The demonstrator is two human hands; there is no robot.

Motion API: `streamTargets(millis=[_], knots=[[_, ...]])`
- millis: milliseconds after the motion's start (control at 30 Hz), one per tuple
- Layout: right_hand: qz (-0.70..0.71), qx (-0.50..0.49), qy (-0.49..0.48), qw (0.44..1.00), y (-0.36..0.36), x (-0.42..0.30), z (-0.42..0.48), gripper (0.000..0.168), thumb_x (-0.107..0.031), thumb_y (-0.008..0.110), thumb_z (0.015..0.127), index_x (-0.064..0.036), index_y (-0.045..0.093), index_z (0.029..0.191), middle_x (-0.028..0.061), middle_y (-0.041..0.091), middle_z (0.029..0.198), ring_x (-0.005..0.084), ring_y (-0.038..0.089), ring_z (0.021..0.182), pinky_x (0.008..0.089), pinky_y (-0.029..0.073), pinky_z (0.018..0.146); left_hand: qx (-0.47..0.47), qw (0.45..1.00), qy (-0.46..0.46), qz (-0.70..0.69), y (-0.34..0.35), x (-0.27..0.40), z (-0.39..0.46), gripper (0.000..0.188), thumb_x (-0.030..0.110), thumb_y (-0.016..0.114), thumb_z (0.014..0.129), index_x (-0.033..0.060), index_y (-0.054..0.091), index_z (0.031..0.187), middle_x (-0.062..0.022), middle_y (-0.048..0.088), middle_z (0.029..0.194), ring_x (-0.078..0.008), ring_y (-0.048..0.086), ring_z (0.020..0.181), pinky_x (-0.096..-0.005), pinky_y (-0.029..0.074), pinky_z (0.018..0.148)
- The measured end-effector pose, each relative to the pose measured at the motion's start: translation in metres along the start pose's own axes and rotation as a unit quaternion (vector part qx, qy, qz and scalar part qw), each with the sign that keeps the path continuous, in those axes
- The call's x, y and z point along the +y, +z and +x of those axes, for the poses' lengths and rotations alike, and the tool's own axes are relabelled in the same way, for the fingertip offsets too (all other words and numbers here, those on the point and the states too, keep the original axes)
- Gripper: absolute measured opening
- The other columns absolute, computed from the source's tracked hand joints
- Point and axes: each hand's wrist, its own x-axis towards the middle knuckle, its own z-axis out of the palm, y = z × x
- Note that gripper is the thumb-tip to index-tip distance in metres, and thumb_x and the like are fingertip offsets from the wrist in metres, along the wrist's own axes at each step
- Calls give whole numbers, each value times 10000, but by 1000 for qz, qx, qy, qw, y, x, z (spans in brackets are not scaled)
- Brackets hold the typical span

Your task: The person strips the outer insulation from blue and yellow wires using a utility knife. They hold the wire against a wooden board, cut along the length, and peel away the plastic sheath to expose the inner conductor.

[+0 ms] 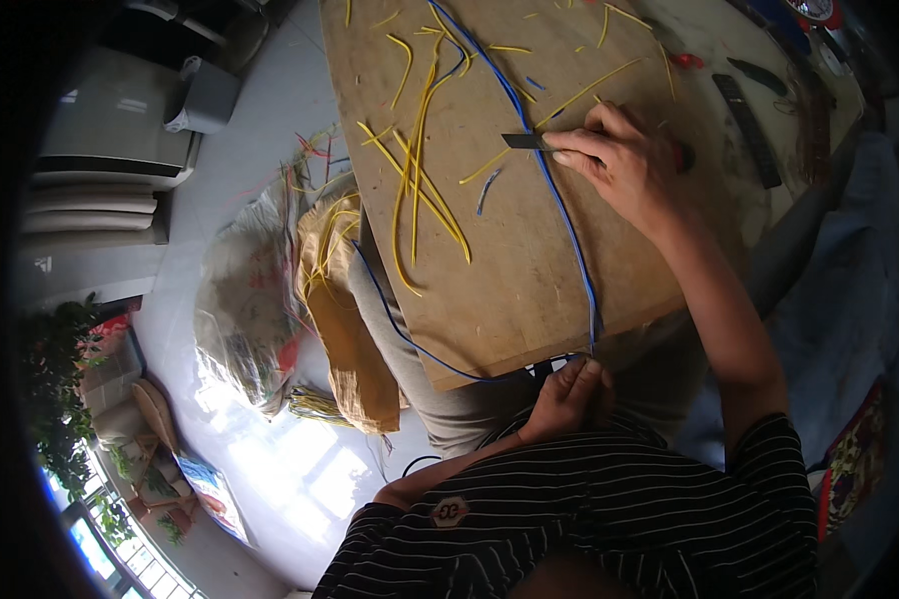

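A blue insulated wire [567, 217] runs down the wooden board [494, 299] to its near edge. There my left hand [569, 394] pinches it close to my body, and a length of blue wire trails off to the left. My right hand [607, 153] holds a flat dark blade [523, 141] between thumb and fingers, lying across the blue wire. Whether the blade cuts into the insulation cannot be seen. Left of the wire lie several yellow wire pieces [419, 180]. A short blue scrap [488, 191] rests near the blade.
A black remote control [747, 131] lies right of the board. On the floor to the left are a clear plastic bag [243, 292], a yellow woven sack [359, 352] with wires over it, and a wire bundle [318, 404]. A grey bin [204, 93] stands farther off.
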Motion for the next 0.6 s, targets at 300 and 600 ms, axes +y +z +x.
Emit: streamTargets(millis=[300, 600], knots=[[5, -6, 7, 1000, -1, 1, 2, 169, -251, 654, 735, -206, 684, 895, 23, 484, 746, 205, 515, 780, 328, 453, 677, 8, 998, 6, 56, 4, 5, 0, 296, 292, 355, 963, 68, 487, 820, -33, 485, 546, -99, 427, 454, -222, 341, 456], [-28, 38, -6, 999, 23, 32, 33, 131, -252, 633, 758, -213, 678, 875, 25, 506, 759, 209, 532, 802, 335, 460, 700, 1, 999, 2, 50, -1, -3, 2, 285, 267, 360, 962, 63, 503, 824, -32, 497, 562, -96, 450, 470, -222, 365, 464]])
